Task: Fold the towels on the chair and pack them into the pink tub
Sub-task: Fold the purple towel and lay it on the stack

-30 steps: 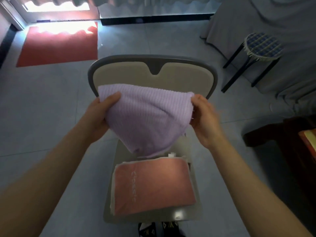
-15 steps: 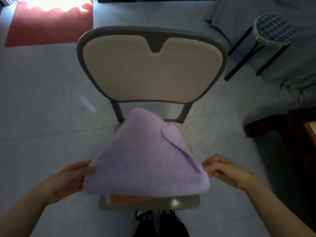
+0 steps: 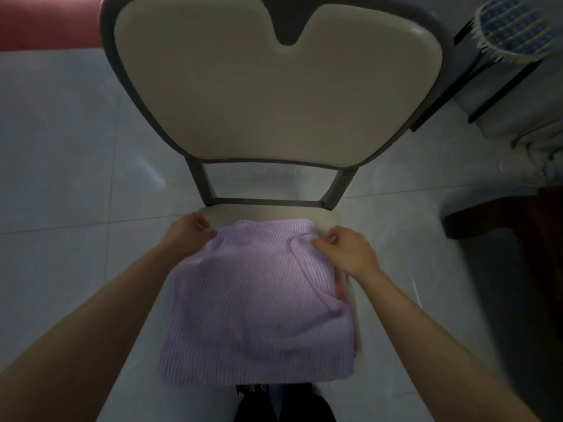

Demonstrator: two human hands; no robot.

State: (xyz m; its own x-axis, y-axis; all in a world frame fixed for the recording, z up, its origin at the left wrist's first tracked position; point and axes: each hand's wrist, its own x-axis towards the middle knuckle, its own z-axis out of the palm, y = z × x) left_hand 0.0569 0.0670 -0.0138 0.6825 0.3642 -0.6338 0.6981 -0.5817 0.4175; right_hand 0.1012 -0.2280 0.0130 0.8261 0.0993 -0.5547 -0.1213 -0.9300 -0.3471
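Note:
A lilac ribbed towel lies spread over the seat of the grey chair, covering most of it. A sliver of the pink towel shows under its right edge. My left hand pinches the towel's far left corner. My right hand grips the far right corner, where a flap of the towel is folded over. The pink tub is not in view.
A stool with a blue checked cushion stands at the upper right beside grey draped fabric. Dark wooden furniture is at the right. A red mat lies on the tiled floor at upper left. My dark shoes are below the seat.
The lilac towel went from held up in the air to laid flat on the seat over the pink towel. Both hands moved from its near corners to its far corners.

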